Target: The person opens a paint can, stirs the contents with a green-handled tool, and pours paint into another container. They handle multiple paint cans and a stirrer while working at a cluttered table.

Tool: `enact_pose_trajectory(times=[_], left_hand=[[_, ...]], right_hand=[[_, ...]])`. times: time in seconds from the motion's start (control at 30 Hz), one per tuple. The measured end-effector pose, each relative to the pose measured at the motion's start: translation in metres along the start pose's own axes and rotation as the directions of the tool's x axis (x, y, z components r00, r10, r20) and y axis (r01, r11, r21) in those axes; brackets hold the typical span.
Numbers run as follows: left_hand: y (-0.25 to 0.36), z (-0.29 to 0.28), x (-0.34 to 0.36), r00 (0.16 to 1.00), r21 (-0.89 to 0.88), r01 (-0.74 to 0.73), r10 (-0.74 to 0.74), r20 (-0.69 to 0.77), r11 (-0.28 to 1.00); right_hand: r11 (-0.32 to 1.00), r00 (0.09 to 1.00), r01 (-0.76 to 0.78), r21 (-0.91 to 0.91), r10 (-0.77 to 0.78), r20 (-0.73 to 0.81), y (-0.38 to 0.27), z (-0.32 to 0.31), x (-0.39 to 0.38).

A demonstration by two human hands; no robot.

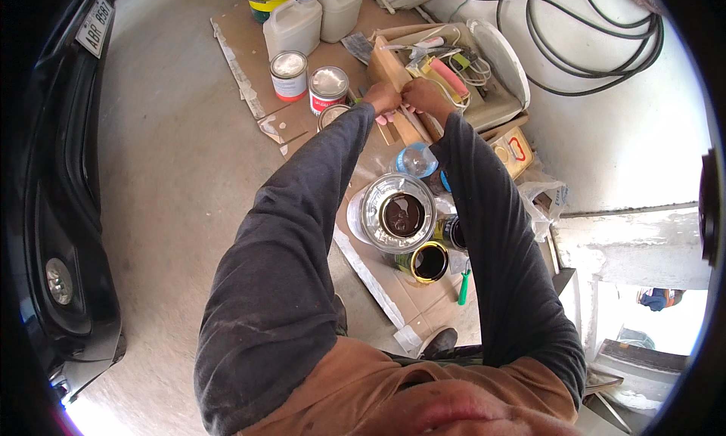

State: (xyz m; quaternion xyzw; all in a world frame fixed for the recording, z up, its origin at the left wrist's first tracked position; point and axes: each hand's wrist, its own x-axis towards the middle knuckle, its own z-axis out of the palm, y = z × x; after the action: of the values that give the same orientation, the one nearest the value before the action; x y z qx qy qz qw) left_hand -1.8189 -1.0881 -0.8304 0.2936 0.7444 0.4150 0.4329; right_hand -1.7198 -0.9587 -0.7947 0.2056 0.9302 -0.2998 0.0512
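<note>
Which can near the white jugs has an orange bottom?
The left paint can, in front of the left white jug: an orange-red band marks its base. The right paint can has a red label instead.

Cans (290, 78) on cardboard (243, 49), left of left hand (383, 99); jugs (291, 31) behind cans; hose (586, 93) right of tray (508, 54).

Light tan is noted on the wooden board (388, 64); dark grey is noted on the sleeves (283, 198). A white can (289, 86) is banded with orange-red; the adjacent can (328, 101) is labelled in red and white. Dark brown liquid (401, 214) is observed in the clear tub (371, 198). Yellow is recorded on the rimmed tin (409, 263), green on the tool handle (463, 288), off-white on the jugs (291, 31). Brown cardboard (246, 39) is edged by white tape (369, 277).
</note>
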Motion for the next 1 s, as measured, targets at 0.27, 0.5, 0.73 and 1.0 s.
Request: enact_pose_trajectory(times=[0.27,0.5,0.73,1.0], left_hand=[[-0.004,0.004,0.01,0.998,-0.274,0.058,-0.061,-0.004,0.96],[-0.026,0.012,0.016,0.997,-0.597,0.016,0.035,0.074,0.802],[-0.022,0.02,0.005,0.997,-0.685,0.043,-0.077,-0.02,0.727],[-0.044,0.032,0.032,0.961,-0.478,-0.273,0.254,-0.105,0.835]], right_hand=[[0.996,0.991,0.088,-0.019,-0.089,-0.095,0.031,0.011,0.007],[0.919,0.949,-0.292,0.264,0.312,-0.038,0.002,0.001,0.0],[0.9,0.933,-0.315,0.303,0.351,-0.073,0.002,0.009,0.005],[0.985,0.971,-0.009,-0.173,-0.033,-0.238,0.02,0.02,-0.006]])
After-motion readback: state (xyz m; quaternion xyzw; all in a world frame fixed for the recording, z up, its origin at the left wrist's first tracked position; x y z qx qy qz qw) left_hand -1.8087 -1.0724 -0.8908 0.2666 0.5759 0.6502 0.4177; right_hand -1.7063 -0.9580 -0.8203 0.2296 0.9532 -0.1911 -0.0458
